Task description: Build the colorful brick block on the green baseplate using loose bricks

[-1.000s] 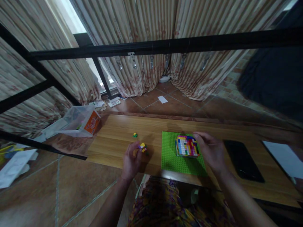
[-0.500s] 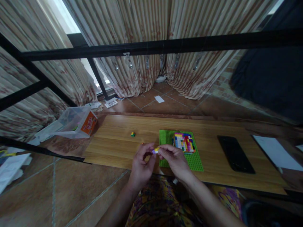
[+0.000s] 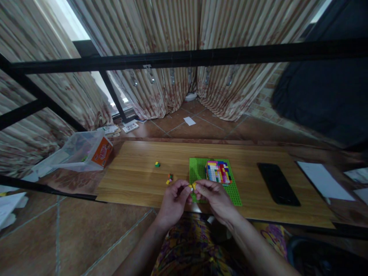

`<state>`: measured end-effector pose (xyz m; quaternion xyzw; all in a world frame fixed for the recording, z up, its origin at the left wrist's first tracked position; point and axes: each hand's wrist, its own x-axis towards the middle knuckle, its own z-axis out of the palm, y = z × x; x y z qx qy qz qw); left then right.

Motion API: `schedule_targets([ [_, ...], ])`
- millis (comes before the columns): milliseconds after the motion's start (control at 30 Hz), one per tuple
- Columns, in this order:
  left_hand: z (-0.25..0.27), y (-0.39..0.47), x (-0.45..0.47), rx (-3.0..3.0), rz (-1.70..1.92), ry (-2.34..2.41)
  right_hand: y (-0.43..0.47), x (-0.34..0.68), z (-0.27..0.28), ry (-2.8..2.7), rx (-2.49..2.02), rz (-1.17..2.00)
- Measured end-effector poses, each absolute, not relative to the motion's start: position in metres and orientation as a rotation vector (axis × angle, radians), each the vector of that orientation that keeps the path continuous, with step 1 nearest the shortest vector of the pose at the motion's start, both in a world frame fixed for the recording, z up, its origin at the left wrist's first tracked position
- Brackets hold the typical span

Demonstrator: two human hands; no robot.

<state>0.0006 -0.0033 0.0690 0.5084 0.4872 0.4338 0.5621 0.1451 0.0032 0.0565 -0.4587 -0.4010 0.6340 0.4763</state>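
Note:
My left hand [image 3: 174,199] and my right hand [image 3: 214,195] meet over the front left edge of the green baseplate [image 3: 235,196]. Pinched between their fingertips are small yellow toy bricks [image 3: 194,186] with a bit of white; fingers cover most of them. On the baseplate stands a block built of many-coloured bricks [image 3: 217,172], to the right of my hands. Left of my hands, on the wooden table, lie a few small orange, green and yellow bricks [image 3: 169,178]. Farther left sits a green-and-yellow brick piece [image 3: 157,164].
A black phone-like slab [image 3: 278,184] lies on the table [image 3: 138,184] at the right, with white paper [image 3: 324,180] beyond it. Past the left end stands a clear plastic box [image 3: 86,151] with an orange label. A black metal bar [image 3: 172,59] crosses in front of the curtains.
The fingertips have turned the piece, so more yellow and less purple shows. The small bricks left of my hands have come into view. The whole scene has shifted slightly left.

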Motion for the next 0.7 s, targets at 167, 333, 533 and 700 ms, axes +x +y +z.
schedule_targets([
  [167,0.050,0.002,-0.014,1.156,1.116,1.292,0.016,0.186,0.049,-1.126,-1.330,1.157],
  [333,0.015,0.007,-0.047,1.319,1.186,1.482,0.036,0.236,0.055,-1.511,-1.537,0.613],
  [533,-0.005,0.013,-0.077,1.444,1.213,1.729,0.058,0.249,0.060,-1.876,-1.576,0.392],
  [700,-0.010,0.015,-0.086,1.378,1.231,1.796,0.064,0.247,0.052,-1.978,-1.597,0.361],
])
